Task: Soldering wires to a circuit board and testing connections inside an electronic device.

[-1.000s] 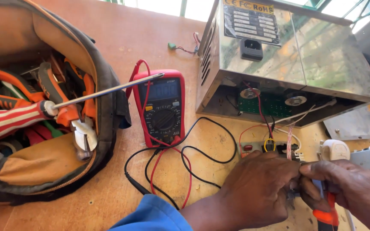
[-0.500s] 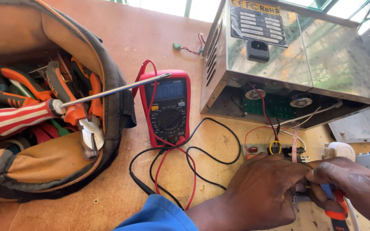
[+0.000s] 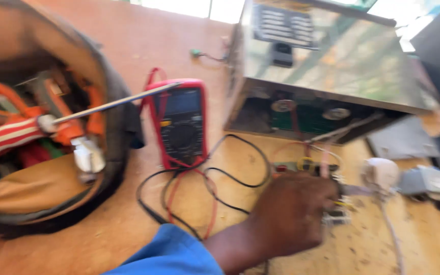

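Small circuit board (image 3: 309, 167) lies left-right, L hand (image 3: 291, 214) on it

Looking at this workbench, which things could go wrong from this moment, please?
1. The left hand works on small wired parts just below the open metal case; a tug might strain the thin wires leading into it.
2. The multimeter's red and black leads loop close to that hand and could snag.
3. The long screwdriver sticks out of the tool bag over the meter; a bump might knock it down.

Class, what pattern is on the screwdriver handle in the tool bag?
Red and white stripes on the screwdriver handle, head view.
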